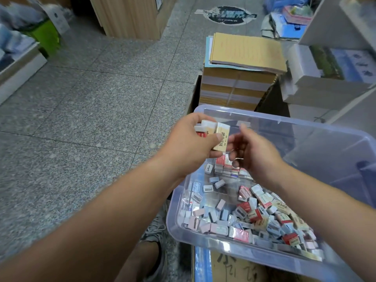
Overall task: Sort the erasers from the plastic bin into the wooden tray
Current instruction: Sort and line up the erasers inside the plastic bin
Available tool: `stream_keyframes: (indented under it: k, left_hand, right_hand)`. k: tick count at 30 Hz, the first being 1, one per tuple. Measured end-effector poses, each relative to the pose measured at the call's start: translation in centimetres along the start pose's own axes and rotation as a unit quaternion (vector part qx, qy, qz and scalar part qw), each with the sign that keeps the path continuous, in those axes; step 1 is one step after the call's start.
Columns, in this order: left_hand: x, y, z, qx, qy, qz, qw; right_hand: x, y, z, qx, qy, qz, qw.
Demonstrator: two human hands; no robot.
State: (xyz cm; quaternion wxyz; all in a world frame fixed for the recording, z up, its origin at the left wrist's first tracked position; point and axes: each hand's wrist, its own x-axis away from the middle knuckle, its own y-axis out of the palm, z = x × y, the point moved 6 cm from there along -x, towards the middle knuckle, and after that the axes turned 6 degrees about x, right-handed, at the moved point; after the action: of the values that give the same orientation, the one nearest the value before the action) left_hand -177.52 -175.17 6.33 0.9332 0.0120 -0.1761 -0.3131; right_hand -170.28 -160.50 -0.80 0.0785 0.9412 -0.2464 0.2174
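A clear plastic bin (205, 237) stands at the lower right, holding several small wrapped erasers (250, 214) in red, pink, blue and beige. Above the bin's far left corner my left hand (189, 143) grips a small stack of erasers (215, 133), a beige-sleeved one on the outside, white and red ones behind it. My right hand (254, 147) hovers just right of the stack with its fingers loosely curled and nothing visible in them; it is blurred. No wooden tray is in view.
A tall stack of brown-covered notebooks (244, 64) stands beyond the bin. White shelving (333, 58) with stacked goods runs along the right. The bin rests on a cardboard box (230, 265). Grey tiled floor (91, 98) spreads to the left; a shoe (154, 231) shows below.
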Motion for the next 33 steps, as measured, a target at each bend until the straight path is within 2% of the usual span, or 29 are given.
stream_keyframes:
  k: [1, 3, 6, 10, 15, 21, 26, 30, 33]
  left_hand:
    - [0.0, 0.2, -0.2, -0.001, 0.0, 0.001, 1.0]
    - [0.2, 0.7, -0.7, 0.016, -0.011, -0.008, 1.0]
    - [0.6, 1.6, -1.0, 0.035, -0.027, -0.029, 0.999]
    - [0.5, 1.8, -1.4, 0.028, -0.04, -0.006, 0.999]
    - [0.4, 1.5, -2.5, 0.033, -0.052, 0.014, 0.998]
    - [-0.6, 1.9, -2.8, 0.053, -0.07, 0.02, 0.996]
    - [-0.9, 2.0, -2.9, 0.051, -0.077, 0.026, 0.995]
    - [-0.8, 2.4, -2.9, 0.043, -0.075, 0.021, 0.996]
    - [-0.7, 2.6, -3.1, 0.022, -0.073, 0.015, 0.997]
  right_hand:
    - [1.5, 0.4, -1.4, -0.02, -0.021, -0.027, 0.999]
    - [3.7, 0.8, -3.2, 0.02, -0.074, -0.048, 0.996]
    - [4.4, 0.0, -3.4, 0.067, -0.096, -0.028, 0.993]
    - [2.6, -2.5, -1.4, 0.059, -0.043, 0.015, 0.997]
    - [-1.6, -5.5, 5.1, 0.185, 0.106, 0.073, 0.974]
    - [-5.5, -4.9, 7.0, 0.155, 0.141, 0.135, 0.968]
    - [-6.5, -5.0, 7.7, 0.251, 0.126, 0.173, 0.944]
    - [-6.0, -5.5, 6.7, 0.375, 0.089, 0.169, 0.907]
    - [-4.5, -4.8, 4.8, 0.286, 0.036, 0.124, 0.949]
